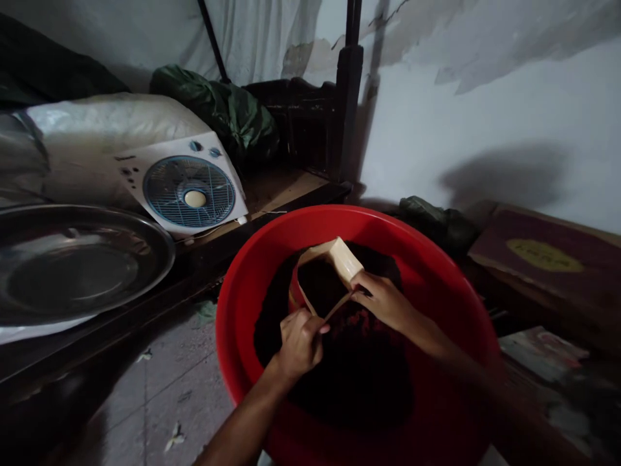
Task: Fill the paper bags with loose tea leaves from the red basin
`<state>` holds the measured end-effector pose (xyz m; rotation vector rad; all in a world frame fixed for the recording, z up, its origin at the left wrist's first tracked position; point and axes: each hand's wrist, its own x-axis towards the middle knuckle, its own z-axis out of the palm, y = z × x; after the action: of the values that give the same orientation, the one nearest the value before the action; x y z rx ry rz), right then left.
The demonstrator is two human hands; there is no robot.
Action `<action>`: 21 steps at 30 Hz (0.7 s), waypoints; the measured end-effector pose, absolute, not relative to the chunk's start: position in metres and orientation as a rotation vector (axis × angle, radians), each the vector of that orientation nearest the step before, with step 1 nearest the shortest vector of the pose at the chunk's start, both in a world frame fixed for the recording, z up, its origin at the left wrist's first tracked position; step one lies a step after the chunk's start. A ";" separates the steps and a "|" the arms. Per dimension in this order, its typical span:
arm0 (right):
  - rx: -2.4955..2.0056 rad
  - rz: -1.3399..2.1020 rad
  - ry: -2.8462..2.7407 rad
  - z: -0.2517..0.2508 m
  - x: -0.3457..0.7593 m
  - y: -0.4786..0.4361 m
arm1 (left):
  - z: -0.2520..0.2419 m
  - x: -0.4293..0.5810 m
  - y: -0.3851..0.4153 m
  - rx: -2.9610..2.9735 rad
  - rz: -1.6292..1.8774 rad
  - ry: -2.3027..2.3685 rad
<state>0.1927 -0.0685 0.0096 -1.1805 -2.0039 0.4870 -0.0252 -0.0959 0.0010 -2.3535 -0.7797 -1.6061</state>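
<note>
A large red plastic basin (230,310) stands in front of me, its bottom covered by a dark, loose material (349,375) that I cannot name. Over it I hold an open paper bag (347,260), cream-coloured with some red on its left side. My left hand (301,340) is closed on the bag's near left edge. At the near right edge, the fingers of my right hand (383,301) pinch the rim. The bag's mouth faces up between both hands; its inside is too dark to make out.
A white box fan (194,184) leans on a wooden ledge at the back left. Nearer on the left sits a wide metal basin (72,265). On the right lies a cardboard box (548,255) beside the wall. A dark wooden post (347,110) rises behind the red basin.
</note>
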 end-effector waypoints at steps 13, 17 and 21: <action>-1.262 0.215 -2.038 0.017 0.265 -0.053 | 0.038 -0.054 -0.039 -2.617 -1.014 -1.753; -1.210 0.320 -1.849 0.005 0.281 -0.056 | 0.012 -0.068 -0.001 -2.676 0.043 -2.148; -1.111 0.397 -1.662 -0.005 0.280 -0.054 | -0.047 -0.068 0.004 -2.771 0.610 -2.182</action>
<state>0.2803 -0.0541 -0.0054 -1.1109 -1.6622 0.3967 -0.0680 0.0038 -0.0471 -2.7711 -2.1815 0.6103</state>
